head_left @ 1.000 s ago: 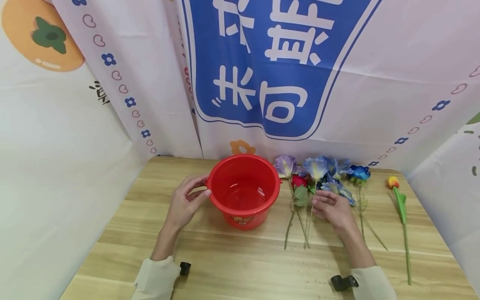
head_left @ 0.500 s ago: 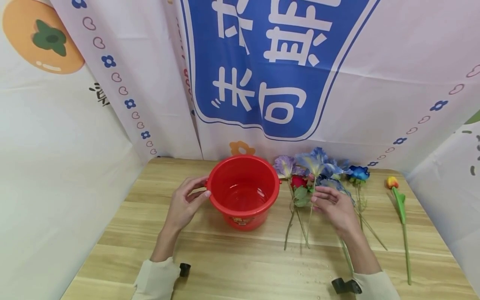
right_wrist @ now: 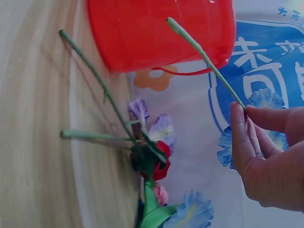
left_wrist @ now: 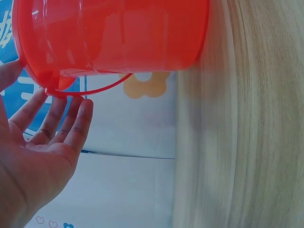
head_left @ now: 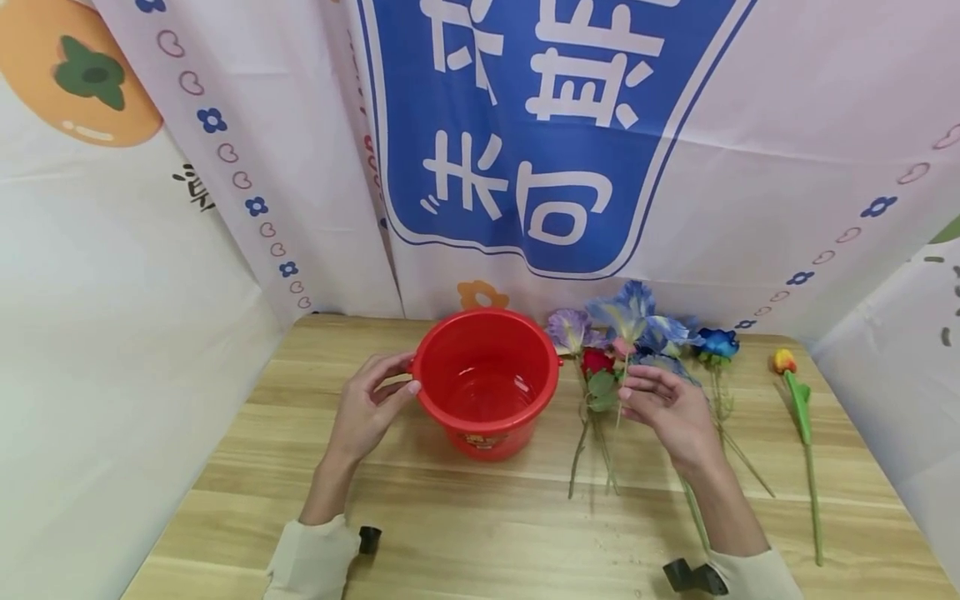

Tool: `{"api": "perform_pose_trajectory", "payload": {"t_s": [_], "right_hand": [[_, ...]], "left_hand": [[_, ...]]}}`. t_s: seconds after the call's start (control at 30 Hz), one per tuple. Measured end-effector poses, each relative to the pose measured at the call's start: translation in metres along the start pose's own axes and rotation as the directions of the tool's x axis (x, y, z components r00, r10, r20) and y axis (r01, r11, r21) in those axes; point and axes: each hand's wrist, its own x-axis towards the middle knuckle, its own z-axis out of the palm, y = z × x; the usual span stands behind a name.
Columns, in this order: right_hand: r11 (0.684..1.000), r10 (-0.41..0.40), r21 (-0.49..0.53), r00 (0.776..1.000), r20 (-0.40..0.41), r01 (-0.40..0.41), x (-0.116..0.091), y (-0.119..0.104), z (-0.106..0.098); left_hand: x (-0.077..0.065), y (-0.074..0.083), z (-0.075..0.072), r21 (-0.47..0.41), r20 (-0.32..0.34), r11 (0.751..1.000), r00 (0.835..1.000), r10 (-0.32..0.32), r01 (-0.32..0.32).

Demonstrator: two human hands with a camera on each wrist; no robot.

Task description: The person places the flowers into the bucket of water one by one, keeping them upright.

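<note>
My left hand (head_left: 367, 408) is at the left rim of a red plastic bucket (head_left: 487, 446), thumb and fingers holding it around the handle joint. In the left wrist view, the fingertips (left_wrist: 84, 108) touch the thin red bucket handle (left_wrist: 107, 88). My right hand (head_left: 671, 412) pinches the green stem (right_wrist: 209, 64) of a blue artificial iris (head_left: 626, 318) between thumb and fingers. That flower is raised bloom-up, right of the bucket, its stem end pointing down. Behind and beneath it lie a purple iris (head_left: 570, 329), a red rose (head_left: 597, 361) and other blue flowers (head_left: 670, 332).
A blue rose (head_left: 717, 343) lies right of the bunch, and a yellow-red tulip (head_left: 785, 361) with a green stem lies apart at the far right. The wooden table (head_left: 480, 533) meets a printed cloth backdrop (head_left: 330, 225) at its back edge.
My right hand has lifted the blue iris up off the other flowers, with a slight shift left. The left hand and the bucket have stayed in place.
</note>
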Motion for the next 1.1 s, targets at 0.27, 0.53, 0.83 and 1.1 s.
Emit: {"api": "perform_pose_trajectory", "payload": {"t_s": [0.27, 0.53, 0.83, 1.1], "right_hand": [[0.991, -0.127, 0.040, 0.992, 0.014, 0.127, -0.001, -0.023, 0.009], [0.982, -0.185, -0.038, 0.982, 0.041, 0.187, 0.001, -0.051, 0.021], [0.968, -0.229, -0.091, 0.971, 0.063, 0.234, 0.008, -0.082, 0.038], [0.956, -0.278, -0.072, 0.955, 0.107, 0.286, 0.021, -0.100, 0.062]], "left_hand": [[0.001, 0.002, 0.001, -0.003, 0.002, 1.000, 1.000, -0.007, 0.007], [0.000, 0.001, 0.001, 0.000, 0.003, 1.000, 1.000, -0.012, 0.012], [0.001, 0.002, 0.001, 0.000, 0.003, 1.000, 1.000, -0.011, 0.011], [0.000, 0.001, 0.002, -0.001, 0.000, 1.000, 1.000, -0.020, 0.020]]}}
